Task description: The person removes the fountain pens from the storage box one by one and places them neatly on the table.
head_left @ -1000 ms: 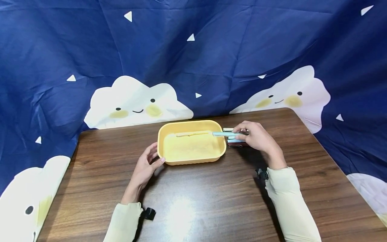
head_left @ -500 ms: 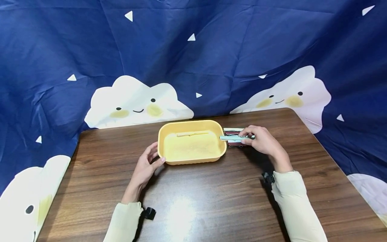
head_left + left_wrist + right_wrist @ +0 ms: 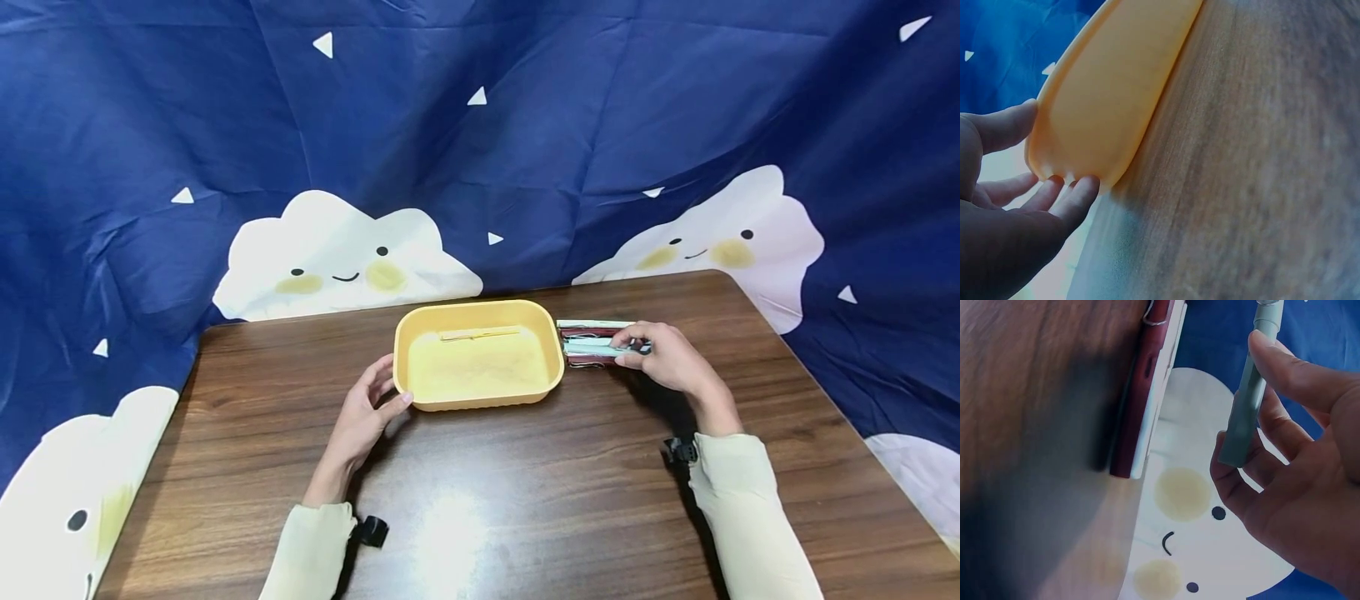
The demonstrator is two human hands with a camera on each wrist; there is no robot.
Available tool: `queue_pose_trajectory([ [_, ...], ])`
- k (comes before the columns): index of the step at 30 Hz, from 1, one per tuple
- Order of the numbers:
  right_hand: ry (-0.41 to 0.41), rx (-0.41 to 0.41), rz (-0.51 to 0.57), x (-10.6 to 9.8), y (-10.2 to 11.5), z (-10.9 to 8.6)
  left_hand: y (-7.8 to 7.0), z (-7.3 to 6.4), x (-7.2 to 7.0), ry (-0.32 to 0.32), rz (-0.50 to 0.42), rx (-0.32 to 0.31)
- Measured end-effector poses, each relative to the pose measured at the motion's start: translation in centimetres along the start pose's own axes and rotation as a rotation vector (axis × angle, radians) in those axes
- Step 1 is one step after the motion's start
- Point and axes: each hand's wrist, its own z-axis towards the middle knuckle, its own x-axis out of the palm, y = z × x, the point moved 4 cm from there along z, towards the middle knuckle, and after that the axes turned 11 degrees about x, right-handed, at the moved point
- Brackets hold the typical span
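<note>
My right hand [image 3: 671,358] pinches a pale green pen [image 3: 1247,406] between thumb and fingers; in the head view the pen overlaps a row of other pens. That row, beside the tray's right end, includes a whitish pen [image 3: 592,323] at the back and a dark red pen [image 3: 1141,406]. A yellow plastic tray [image 3: 480,402] stands mid-table with one slim yellow pen [image 3: 480,333] lying inside, near its back wall. At the tray's left end my left hand [image 3: 363,417] holds the front corner, thumb at the rim [image 3: 1038,115] and fingertips against the end wall.
The brown wooden table [image 3: 510,492] has its back edge just behind the tray. A blue cloth [image 3: 420,108] with white smiling clouds hangs behind. Each wrist wears a small black camera mount [image 3: 372,531].
My right hand has moved right and toward me with the pale green pen, whose tip has left the tray's rim and now lies over the row. My left hand stays at the tray.
</note>
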Motion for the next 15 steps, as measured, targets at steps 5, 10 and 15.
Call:
queue_pose_trajectory([
  [5, 0.021, 0.005, -0.003, 0.1, -0.7, 0.0, -0.1, 0.0, 0.0, -0.005, -0.001, 0.001],
  [10, 0.060, 0.032, 0.007, 0.5, -1.3, 0.0, 0.0, 0.0, 0.1, 0.000, 0.001, -0.005],
  [15, 0.109, 0.055, 0.029, 1.2, -1.9, 0.1, 0.1, 0.1, 0.1, -0.002, -0.004, -0.012],
])
